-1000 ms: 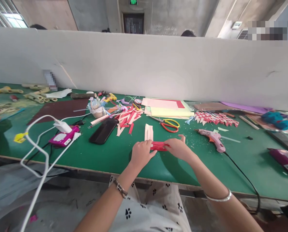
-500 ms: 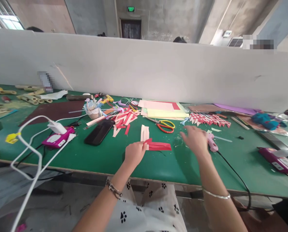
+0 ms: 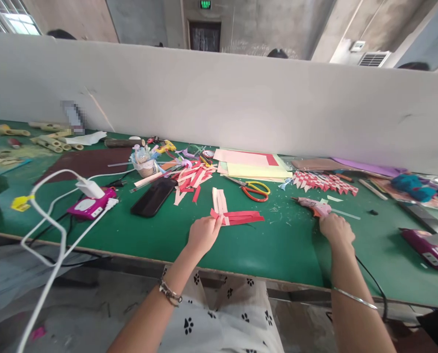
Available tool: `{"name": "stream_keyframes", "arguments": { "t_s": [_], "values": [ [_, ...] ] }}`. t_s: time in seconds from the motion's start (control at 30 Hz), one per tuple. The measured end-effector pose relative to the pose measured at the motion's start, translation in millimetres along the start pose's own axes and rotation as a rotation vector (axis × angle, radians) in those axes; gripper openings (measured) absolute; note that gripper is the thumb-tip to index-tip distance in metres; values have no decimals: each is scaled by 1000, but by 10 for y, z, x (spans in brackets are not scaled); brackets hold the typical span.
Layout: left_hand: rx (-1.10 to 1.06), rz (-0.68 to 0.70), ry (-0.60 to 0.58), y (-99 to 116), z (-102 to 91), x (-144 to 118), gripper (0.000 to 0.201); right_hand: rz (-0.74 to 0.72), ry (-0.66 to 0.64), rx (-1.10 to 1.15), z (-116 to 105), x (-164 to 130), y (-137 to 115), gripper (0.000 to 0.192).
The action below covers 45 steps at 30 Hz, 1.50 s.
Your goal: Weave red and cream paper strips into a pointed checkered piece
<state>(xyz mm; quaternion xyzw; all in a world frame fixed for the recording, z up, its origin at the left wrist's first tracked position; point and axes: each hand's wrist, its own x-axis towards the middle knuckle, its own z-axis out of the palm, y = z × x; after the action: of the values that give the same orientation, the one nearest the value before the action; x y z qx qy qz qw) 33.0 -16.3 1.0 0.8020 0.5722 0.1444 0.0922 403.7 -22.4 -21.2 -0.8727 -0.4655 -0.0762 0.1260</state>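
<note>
Pinching the crossing of the red paper strips (image 3: 241, 217) and the cream strips (image 3: 219, 200), the left hand (image 3: 203, 234) keeps them flat on the green table (image 3: 148, 235), thumb and fingers closed on the near left end where the two colours meet. The right hand (image 3: 336, 228) is wrapped around the handle of the pink glue gun (image 3: 314, 206), which lies well to the right of the strips, its nozzle pointing left and its black cord (image 3: 373, 282) running off the table's front edge. To glue well, the left hand should probably hold that pinch firm so the strips don't slip, and the cord wants slack so it doesn't drag. Behind the strips lie scissors (image 3: 257, 190), a heap of cut strips (image 3: 191, 179), a black phone (image 3: 153, 197), sheets of coloured paper (image 3: 255, 166) and a woven red-and-white band (image 3: 325, 181). A white partition (image 3: 219, 98) backs the table, with bare concrete walls beyond.
</note>
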Motion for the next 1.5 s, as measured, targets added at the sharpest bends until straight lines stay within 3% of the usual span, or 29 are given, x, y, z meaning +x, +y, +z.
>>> {"name": "stream_keyframes", "arguments": {
  "t_s": [0.13, 0.27, 0.47, 0.63, 0.83, 1.07, 1.17, 1.5],
  "values": [
    [-40, -10, 8, -15, 21, -30, 54, 113, -112, -16, -45, -39, 41, 39],
    [-91, -9, 24, -25, 35, -50, 50, 134, -107, 2, -231, -294, -95, 46],
    [-171, 21, 54, -46, 34, -24, 46, -229, -58, 226, -375, -927, -602, 52],
    [-186, 23, 61, -54, 25, -26, 48, -348, -97, 247, -275, -1227, -943, 48],
    [-215, 20, 61, -51, 15, -45, 48, -416, -149, 198, -282, -1252, -1062, 43],
    [-266, 30, 61, -70, 23, -42, 46, -114, 120, 162, -604, -1031, -774, 56],
    [-273, 30, 62, -75, 25, -38, 46, -96, 177, 167, -708, -1068, -735, 60],
    [-244, 56, 75, -75, 36, -66, 44, -276, -32, 202, -429, -1374, -1103, 44]
  ]
}}
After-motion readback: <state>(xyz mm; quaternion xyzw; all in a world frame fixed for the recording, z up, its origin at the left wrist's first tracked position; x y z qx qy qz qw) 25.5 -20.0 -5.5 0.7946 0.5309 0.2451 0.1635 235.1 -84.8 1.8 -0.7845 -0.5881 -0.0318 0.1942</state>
